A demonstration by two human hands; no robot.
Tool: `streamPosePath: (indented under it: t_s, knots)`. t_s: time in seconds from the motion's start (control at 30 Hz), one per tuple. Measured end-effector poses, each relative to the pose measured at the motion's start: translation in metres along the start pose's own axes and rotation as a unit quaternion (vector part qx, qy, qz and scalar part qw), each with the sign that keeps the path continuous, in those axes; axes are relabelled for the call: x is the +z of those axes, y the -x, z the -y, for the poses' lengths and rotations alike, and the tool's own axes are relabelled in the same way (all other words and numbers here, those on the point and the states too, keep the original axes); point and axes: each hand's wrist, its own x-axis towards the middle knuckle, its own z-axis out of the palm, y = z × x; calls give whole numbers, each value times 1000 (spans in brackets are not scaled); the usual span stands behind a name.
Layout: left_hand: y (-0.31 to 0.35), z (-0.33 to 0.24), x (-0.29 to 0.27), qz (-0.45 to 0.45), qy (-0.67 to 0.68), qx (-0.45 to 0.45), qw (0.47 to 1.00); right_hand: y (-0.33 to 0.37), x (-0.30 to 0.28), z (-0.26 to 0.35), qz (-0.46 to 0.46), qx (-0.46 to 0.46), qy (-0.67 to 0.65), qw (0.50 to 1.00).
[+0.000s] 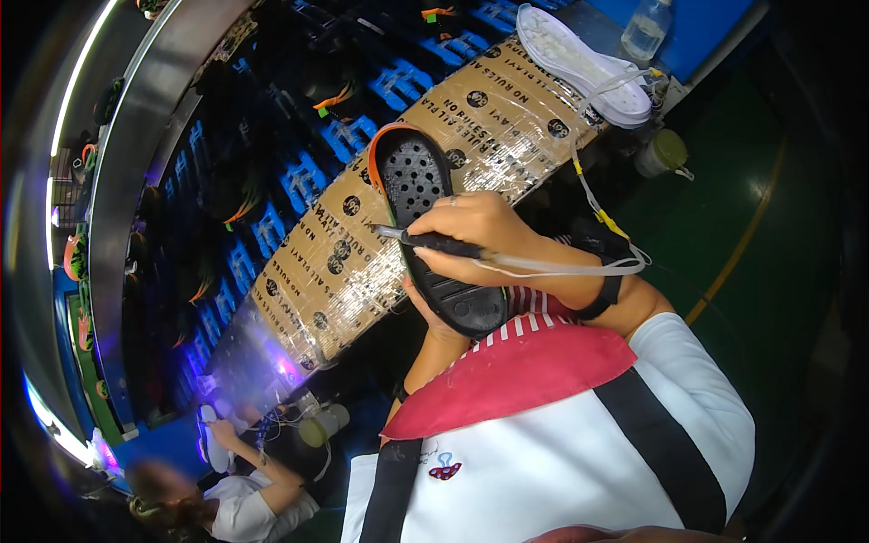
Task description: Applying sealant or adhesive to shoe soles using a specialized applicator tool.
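A black shoe sole (415, 172) with round holes in its forepart and an orange rim at the toe lies tilted over my lap. My left hand (433, 312) supports it from below at its left side, with most of its fingers hidden under the sole. In my right hand (484, 226) is a pen-like applicator (442, 243) with a black grip and a narrow metal tip. Its tip is over the sole's left edge, near the middle; contact cannot be made out. From the grip's back end a clear tube (561, 269) loops past my right wrist.
A bench covered with printed brown cardboard (371, 262) under clear film runs diagonally ahead. At its far right stand a white sole (588, 68), a clear bottle (647, 29) and a hanging cup (663, 152). Behind runs a rack with blue holders (303, 181). A co-worker (244, 493) handles a shoe at lower left.
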Motion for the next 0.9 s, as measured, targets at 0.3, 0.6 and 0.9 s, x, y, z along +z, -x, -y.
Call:
streamPosePath:
  t_s: [0.3,0.6,0.9]
  knots:
    - [8,-8,31,53,612,-89,784,2,7,7,-14,5,144,990]
    - [-8,-18,17,-14,-167,79,983,7,6,14,-46,65,-61,995]
    - [-28,-28,32,184,127,8,975,17,9,18,9,44,-132,990]
